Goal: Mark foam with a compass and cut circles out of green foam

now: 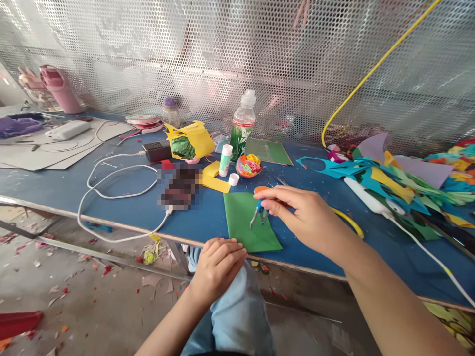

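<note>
A folded green sheet (pixel 245 222) lies on the blue table near its front edge. Over it, my right hand (pixel 297 210) pinches the top of a small blue compass (pixel 259 207), whose legs point down at the sheet. An orange piece (pixel 261 190) shows just behind the fingertips. My left hand (pixel 221 262) rests at the table edge by the sheet's lower left corner, palm down, with its fingers lying flat and nothing visible in them. Behind the sheet are a glue stick (pixel 224 160), its white cap (pixel 233 179) and yellow paper pieces (pixel 216 183).
A green-labelled bottle (pixel 243 126) and a bowl of coloured scraps (pixel 248 166) stand behind. To the left are a white cable (pixel 122 197) and a black box (pixel 157 151). Coloured paper strips (pixel 393 180) and a white glue gun (pixel 365 197) lie at right.
</note>
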Demonstrator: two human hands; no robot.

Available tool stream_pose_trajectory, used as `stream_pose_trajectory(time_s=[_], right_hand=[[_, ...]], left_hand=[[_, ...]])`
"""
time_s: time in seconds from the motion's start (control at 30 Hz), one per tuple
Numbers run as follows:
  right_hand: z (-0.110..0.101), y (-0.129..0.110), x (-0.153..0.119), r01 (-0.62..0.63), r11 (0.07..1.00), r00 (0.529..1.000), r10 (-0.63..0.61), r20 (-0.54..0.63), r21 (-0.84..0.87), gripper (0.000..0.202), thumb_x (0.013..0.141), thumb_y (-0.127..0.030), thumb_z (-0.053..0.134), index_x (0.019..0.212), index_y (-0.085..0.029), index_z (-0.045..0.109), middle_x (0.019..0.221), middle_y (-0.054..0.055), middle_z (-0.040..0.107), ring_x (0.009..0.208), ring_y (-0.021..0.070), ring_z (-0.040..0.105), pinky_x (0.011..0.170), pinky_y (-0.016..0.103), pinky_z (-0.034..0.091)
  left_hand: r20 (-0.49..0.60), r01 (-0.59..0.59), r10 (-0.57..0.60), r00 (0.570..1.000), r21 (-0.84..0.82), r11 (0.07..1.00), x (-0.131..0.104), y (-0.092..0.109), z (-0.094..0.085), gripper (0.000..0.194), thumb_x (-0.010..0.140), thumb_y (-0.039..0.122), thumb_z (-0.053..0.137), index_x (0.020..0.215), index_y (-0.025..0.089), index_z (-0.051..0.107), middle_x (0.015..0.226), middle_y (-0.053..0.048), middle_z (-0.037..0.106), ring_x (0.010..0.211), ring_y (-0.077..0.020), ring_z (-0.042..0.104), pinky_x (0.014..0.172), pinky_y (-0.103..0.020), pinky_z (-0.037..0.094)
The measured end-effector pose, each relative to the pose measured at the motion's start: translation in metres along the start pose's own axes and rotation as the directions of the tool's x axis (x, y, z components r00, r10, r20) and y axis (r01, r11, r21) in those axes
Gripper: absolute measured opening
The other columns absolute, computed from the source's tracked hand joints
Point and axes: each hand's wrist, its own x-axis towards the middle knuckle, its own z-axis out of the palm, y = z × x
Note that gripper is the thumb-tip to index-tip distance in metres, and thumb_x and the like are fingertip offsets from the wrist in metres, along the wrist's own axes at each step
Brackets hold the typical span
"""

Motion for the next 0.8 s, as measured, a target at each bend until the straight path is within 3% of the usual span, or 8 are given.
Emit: stream_pose_trajectory(time_s=[0.23,0.43,0.57,0.8], right_hand=[[-0.011,-0.003,-0.006,0.116,0.993,0.99,-0.115,0.084,-0.001,0.019,0.09,-0.025,0.048,0.085,-0.024,0.065,0.094,0.001,0.067,0.086,0.015,0.062,0.077,0.028,0.048],[-0.001,-0.011,-0.021,0.159,0.983,0.986,-0.162,-0.032,-0.093,0.011,0.087,-0.018,0.053,0.084,-0.021,0.063,0.085,0.0,0.066,0.078,0.012,0.061,0.072,0.023,0.047],[0.006,-0.008,-0.014,0.195,0.957,0.966,-0.225,-0.127,-0.215,0.01,0.086,-0.019,0.056,0.08,-0.02,0.064,0.08,0.0,0.066,0.073,0.0129,0.061,0.068,0.026,0.046],[0.011,0.0,-0.003,0.253,0.964,0.961,-0.26,-0.099,-0.076,0.016,0.083,-0.007,0.056,0.083,-0.021,0.063,0.08,-0.004,0.07,0.077,0.011,0.065,0.069,0.021,0.05]], left_hand=[[-0.001,0.01,-0.01,1.0,-0.01,1.0,0.0,0.001,0.0,0.019,0.079,0.012,0.064,0.097,0.016,0.06,0.089,-0.003,0.07,0.09,-0.0146,0.064,0.081,-0.029,0.047],[-0.001,0.008,-0.008,1.0,-0.012,1.0,0.0,0.0,0.0,0.019,0.08,0.012,0.063,0.098,0.017,0.06,0.089,-0.003,0.07,0.09,-0.0141,0.063,0.081,-0.029,0.046],[0.0,0.018,-0.018,1.0,-0.007,1.0,-0.001,0.0,0.001,0.02,0.079,0.011,0.064,0.098,0.017,0.06,0.089,-0.003,0.07,0.091,-0.0143,0.063,0.081,-0.029,0.046],[0.006,0.023,-0.023,1.0,-0.013,1.0,-0.001,0.001,0.0,0.019,0.079,0.012,0.064,0.097,0.017,0.061,0.088,-0.003,0.07,0.09,-0.015,0.064,0.081,-0.03,0.046]])
